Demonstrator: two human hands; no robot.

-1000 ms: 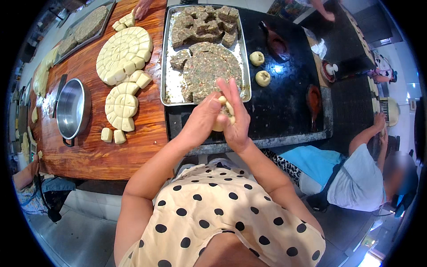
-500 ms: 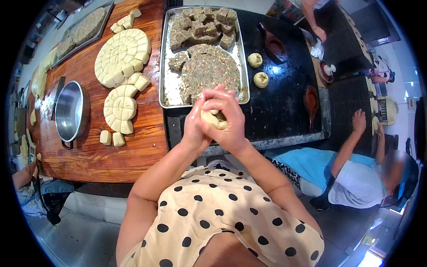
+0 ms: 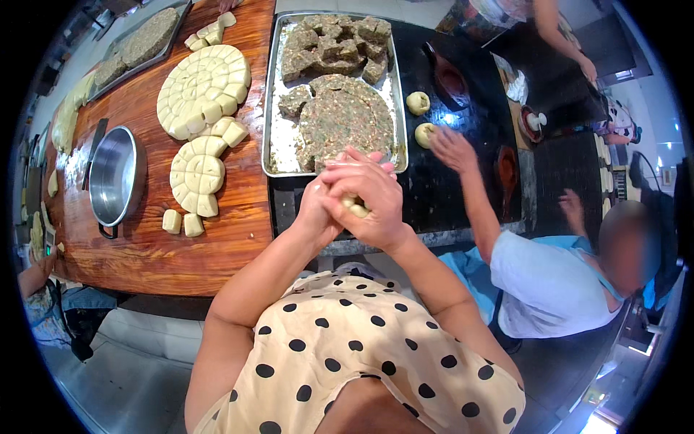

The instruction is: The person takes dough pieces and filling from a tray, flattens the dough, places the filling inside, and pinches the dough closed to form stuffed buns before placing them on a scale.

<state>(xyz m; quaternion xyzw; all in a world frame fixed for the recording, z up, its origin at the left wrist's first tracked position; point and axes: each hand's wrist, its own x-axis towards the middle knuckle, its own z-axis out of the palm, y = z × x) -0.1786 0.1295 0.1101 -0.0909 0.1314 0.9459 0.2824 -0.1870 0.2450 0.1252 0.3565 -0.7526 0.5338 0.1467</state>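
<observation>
My left hand (image 3: 318,210) and my right hand (image 3: 376,202) are closed together around a pale dough ball (image 3: 354,206), mostly hidden by the fingers. They are over the near edge of a metal tray (image 3: 400,101) holding a round slab of speckled filling (image 3: 343,116) and broken chunks of it (image 3: 332,43). Right of the tray, two pale filled balls (image 3: 418,101) sit on the black worktop.
Cut dough rounds (image 3: 202,87) and a steel pot (image 3: 112,177) are on the wooden table. Wooden molds (image 3: 508,170) lie on the worktop. A co-worker (image 3: 549,282) reaches toward the balls from the right; other people work at the upper right (image 3: 557,36) and far left (image 3: 40,278).
My hands have come from a more open cupped hold into interlaced fingers around the dough. The co-worker at right has leaned left and moved a hand to the balls on the worktop.
</observation>
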